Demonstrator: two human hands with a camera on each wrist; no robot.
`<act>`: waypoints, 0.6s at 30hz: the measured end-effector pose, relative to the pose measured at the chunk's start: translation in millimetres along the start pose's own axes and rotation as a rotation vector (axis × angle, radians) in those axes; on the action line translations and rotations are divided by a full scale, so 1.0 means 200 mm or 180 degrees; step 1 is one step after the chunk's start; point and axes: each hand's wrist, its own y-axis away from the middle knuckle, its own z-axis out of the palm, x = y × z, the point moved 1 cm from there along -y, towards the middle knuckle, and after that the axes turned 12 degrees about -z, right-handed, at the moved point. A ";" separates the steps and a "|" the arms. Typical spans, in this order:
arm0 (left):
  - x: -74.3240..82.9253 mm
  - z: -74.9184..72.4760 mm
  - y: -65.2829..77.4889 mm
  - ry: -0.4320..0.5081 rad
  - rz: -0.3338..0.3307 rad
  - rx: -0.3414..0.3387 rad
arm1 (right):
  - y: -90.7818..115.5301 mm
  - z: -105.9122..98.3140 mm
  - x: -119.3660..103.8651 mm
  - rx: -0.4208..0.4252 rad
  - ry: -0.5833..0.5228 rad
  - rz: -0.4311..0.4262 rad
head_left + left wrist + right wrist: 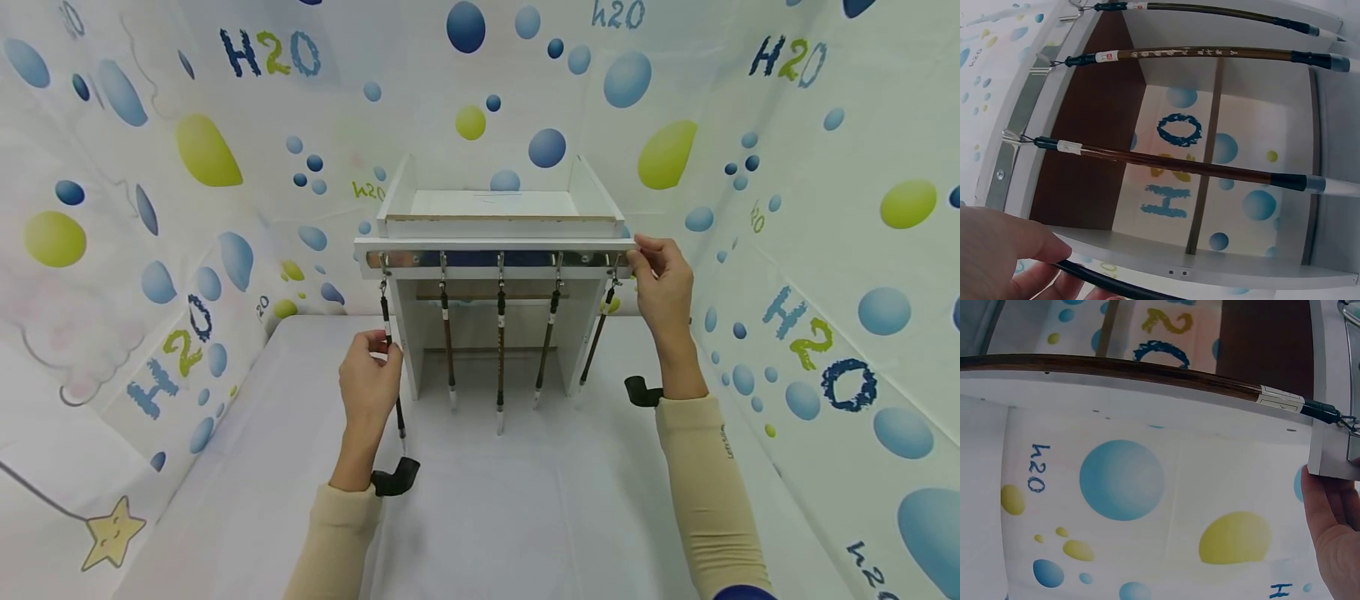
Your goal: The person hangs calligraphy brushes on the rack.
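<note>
Several calligraphy brushes (501, 333) hang by cord loops from hooks on a metal strip (472, 259) along the front board (495, 245) of a white wooden cabinet (408, 333). My left hand (367, 375) pinches the leftmost brush (401, 421) partway down its handle, fingers curled around it. In the left wrist view that brush's dark handle (1116, 281) passes under the thumb. My right hand (663, 283) grips the right end of the front board, beside the rightmost brush (596, 337). The right wrist view shows those fingers (1319, 506) at the board's lower corner.
An open tray-like top with raised sides (495, 202) forms the cabinet's upper part. The cabinet stands on a white surface (480, 517), surrounded by white sheeting printed with blue and green dots (547, 148). Black wrist mounts (396, 477) project inward from both forearms.
</note>
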 end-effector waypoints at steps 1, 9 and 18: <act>0.00 0.00 0.00 -0.0017 0.0005 0.0003 | 0.00 0.00 0.00 0.0001 0.0005 0.0001; -0.02 0.03 -0.05 -0.0100 0.0097 0.0006 | 0.00 0.00 0.00 0.0009 -0.0052 -0.0001; -0.05 0.06 -0.11 -0.0157 0.0087 -0.0088 | 0.00 0.00 0.00 0.0017 -0.0114 0.0000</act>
